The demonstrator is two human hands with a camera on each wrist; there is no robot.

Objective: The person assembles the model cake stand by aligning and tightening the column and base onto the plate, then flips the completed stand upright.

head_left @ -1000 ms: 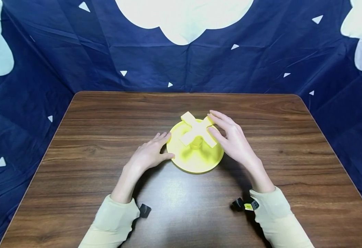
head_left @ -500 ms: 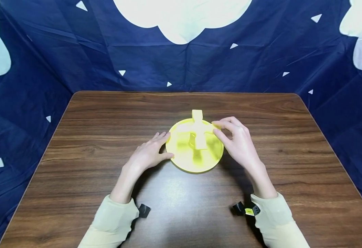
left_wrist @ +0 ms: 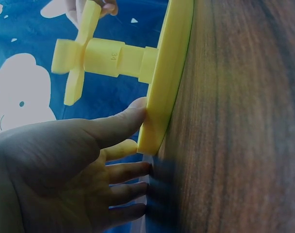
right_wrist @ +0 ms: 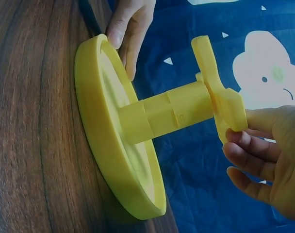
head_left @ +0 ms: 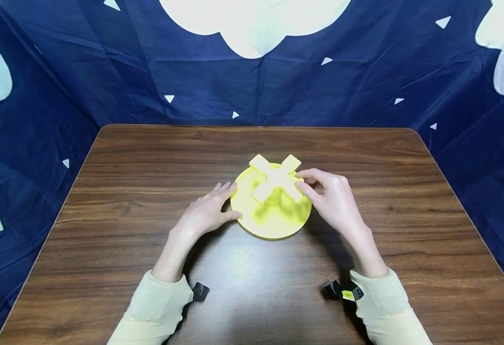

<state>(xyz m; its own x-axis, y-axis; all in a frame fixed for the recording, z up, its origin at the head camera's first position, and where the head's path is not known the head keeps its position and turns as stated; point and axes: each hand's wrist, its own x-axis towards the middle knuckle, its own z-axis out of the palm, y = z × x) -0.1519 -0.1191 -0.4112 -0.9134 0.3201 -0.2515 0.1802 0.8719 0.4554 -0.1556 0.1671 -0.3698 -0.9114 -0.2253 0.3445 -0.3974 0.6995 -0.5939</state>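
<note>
On the table (head_left: 252, 287), the yellow post (right_wrist: 162, 114) stands upright, cross (head_left: 276, 178) diagonal; right hand (head_left: 335, 199) pinches it, left hand (head_left: 205, 212) has fingers apart.

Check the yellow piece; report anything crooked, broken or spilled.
Nothing stands out: the round base sits flat on the table, the post rises straight from it, and the cross-shaped top shows no visible break.

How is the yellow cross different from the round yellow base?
Shape: the yellow cross has four arms sticking out, but the round base is a disc with a raised rim.
Size: the base is wider than the cross.
Place: the base lies on the table, while the cross sits above it on a stem.
Hands: the left hand touches the base; the right hand's fingers touch the cross.
Both are yellow.
</note>
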